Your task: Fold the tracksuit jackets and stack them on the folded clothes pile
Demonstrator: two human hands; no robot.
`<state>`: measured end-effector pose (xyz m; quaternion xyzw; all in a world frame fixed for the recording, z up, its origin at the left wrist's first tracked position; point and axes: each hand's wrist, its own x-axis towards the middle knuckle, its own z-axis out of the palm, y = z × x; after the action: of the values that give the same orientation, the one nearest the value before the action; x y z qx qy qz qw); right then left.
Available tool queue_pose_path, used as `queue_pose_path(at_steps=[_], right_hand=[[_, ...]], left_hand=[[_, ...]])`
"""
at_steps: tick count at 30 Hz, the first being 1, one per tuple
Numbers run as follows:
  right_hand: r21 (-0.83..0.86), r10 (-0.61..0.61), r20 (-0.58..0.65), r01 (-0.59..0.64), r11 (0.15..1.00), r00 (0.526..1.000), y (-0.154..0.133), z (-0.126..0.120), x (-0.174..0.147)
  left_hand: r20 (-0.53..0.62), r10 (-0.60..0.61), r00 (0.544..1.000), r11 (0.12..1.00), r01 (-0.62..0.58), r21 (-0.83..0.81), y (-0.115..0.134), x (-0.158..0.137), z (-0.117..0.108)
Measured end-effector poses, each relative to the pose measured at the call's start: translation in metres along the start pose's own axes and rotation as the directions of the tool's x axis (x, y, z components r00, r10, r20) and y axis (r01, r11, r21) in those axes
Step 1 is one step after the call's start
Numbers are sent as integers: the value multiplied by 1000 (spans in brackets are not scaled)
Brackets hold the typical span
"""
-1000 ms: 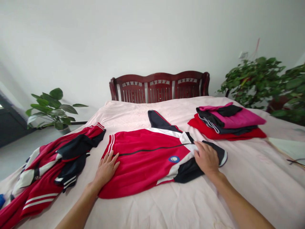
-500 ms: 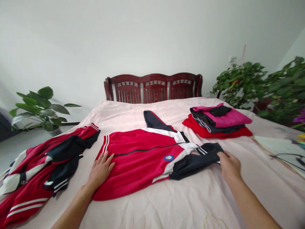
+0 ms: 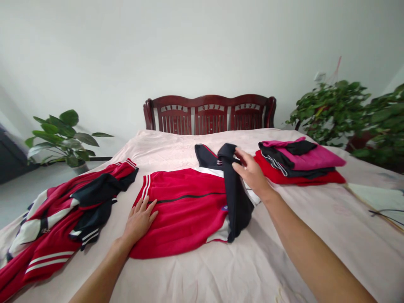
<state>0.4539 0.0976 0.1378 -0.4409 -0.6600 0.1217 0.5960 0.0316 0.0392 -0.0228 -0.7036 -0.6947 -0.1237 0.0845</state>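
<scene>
A red zip jacket (image 3: 186,210) with white panels lies flat on the bed, its striped hem toward the left. My left hand (image 3: 141,216) rests flat on that hem, fingers spread. My right hand (image 3: 249,168) grips the near dark sleeve (image 3: 236,206) by its cuff end, thumb and fingers closed on the cloth. That sleeve stands across the chest, covering the collar and most of the round blue badge (image 3: 224,208). The far dark sleeve (image 3: 205,155) lies stretched out beyond the jacket.
A second red and dark jacket (image 3: 63,219) lies rumpled at the left. Folded clothes (image 3: 303,162) are stacked at the right, pink on top. Behind is a wooden headboard (image 3: 211,113). Potted plants (image 3: 67,139) stand beside the bed; a dark cable (image 3: 388,212) lies at the right.
My right hand has lifted the near sleeve and carried it left and away from me, over the jacket's chest. My left hand has stayed on the hem. The view has shifted slightly.
</scene>
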Motion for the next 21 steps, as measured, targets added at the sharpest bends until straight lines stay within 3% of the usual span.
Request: queue_pose_path(at_steps=[2,5,7,10,12,16,18,21], right_hand=[[-4,114,195,-115,993,974,24,5,-5],[-184,390,209,-355,916,897,60,-10,-34],[-368,489,194,-399,840,850,78,-27,-59],[-469,488,266,-331,819,832,89,-47,-86],[-486,465,299,-286,826,833,86,-51,-94],[-573,480,265,-263,776,836,74,-43,-90],[-555,455,277,-246,795,847,70,-35,-88],[-395,404,273,-281,875,873,68,-23,-91]], left_hand=[[-31,19,999,996,-22,-84,-5,0,1],[-114,61,992,951,-92,-295,-19,-7,-5],[-158,45,986,909,-106,-403,-30,-20,-15],[-127,56,990,875,-110,-471,-39,-47,-37],[-34,162,986,863,-158,-480,-39,-65,-53],[118,369,922,854,-286,-434,-32,-89,-75],[114,414,903,849,-337,-407,-29,-94,-78],[88,455,886,846,-399,-353,-28,-95,-76]])
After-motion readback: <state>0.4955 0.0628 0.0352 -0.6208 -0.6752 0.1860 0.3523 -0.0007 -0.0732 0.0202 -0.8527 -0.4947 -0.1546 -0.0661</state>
